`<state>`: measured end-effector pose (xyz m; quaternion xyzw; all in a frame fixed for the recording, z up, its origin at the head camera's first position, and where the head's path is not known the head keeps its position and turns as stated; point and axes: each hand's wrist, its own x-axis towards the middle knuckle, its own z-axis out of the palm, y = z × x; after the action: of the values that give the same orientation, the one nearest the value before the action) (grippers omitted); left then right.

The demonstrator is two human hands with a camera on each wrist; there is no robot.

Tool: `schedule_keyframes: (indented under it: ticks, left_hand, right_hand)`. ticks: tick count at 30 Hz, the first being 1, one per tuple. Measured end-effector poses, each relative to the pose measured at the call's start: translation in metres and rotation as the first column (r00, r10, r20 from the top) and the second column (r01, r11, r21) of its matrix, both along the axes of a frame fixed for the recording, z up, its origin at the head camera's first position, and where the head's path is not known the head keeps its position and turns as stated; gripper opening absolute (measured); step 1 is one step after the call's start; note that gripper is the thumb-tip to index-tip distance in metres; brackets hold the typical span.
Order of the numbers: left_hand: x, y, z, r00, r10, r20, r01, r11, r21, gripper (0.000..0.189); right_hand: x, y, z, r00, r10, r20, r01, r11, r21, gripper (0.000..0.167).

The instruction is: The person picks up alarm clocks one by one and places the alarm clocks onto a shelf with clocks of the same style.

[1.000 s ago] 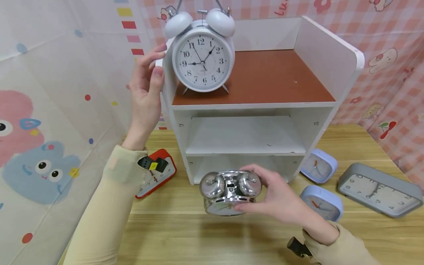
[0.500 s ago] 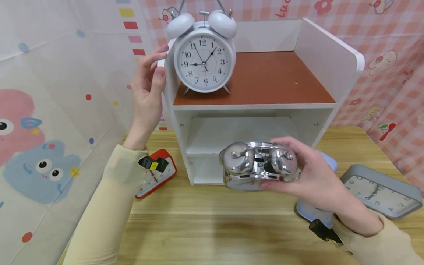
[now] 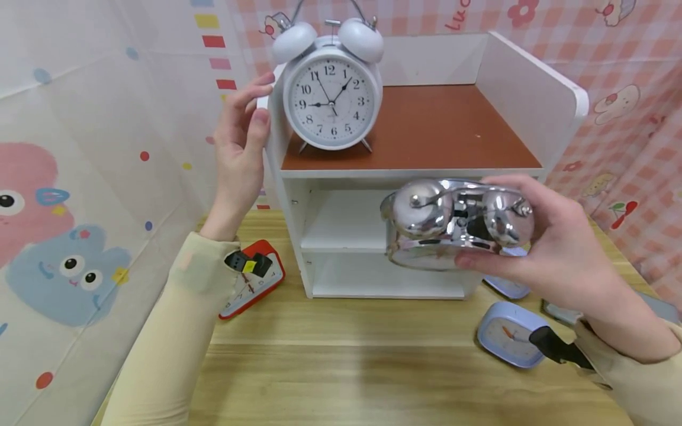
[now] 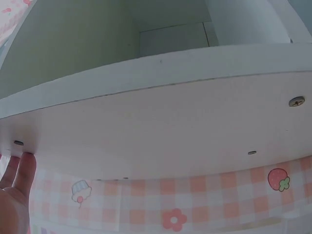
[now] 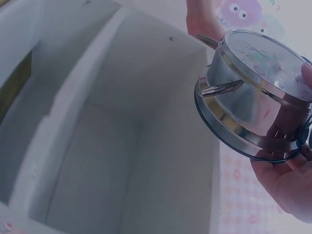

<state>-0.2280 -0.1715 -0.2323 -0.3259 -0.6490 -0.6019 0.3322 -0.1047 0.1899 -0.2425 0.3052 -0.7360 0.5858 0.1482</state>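
Highlights glint on the chrome clock (image 3: 459, 226); wrist views look dimmer.

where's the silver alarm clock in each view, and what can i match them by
Head: silver alarm clock right of centre, in the right hand.
Left wrist: not in it.
Right wrist: silver alarm clock at upper right, tilted.
Shared landmark: the white shelf, in all three.

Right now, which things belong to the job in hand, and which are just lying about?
Seemingly in use:
silver alarm clock, held by right fingers
white shelf unit, touched by left fingers
perhaps white alarm clock on top

Seemingly lying about:
red clock
front blue clock
rear blue clock
grey clock
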Motion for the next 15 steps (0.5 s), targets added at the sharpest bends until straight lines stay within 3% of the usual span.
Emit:
schedule_keyframes:
  ticks: [6, 11, 15]
  left_hand:
    - [0.0, 0.0, 0.0, 1.0, 0.003, 0.004, -0.003, 1.0, -0.004, 0.051]
    - [0.0, 0.001, 0.0, 1.0, -0.001, 0.002, 0.001, 1.0, 0.004, 0.049]
    - [0.0, 0.002, 0.0, 1.0, 0.005, -0.003, -0.005, 1.0, -0.001, 0.047]
  right_hand:
    - [-0.011, 0.015, 0.016, 0.997, -0.049, -0.056, 0.049, 0.999, -0.002, 0.079]
    - [-0.018, 0.02, 0.034, 0.993, -0.02, -0.116, 0.014, 0.999, -0.053, 0.08]
    - [-0.022, 0.02, 0.049, 0.985, -0.056, -0.164, 0.052, 0.998, -0.03, 0.084]
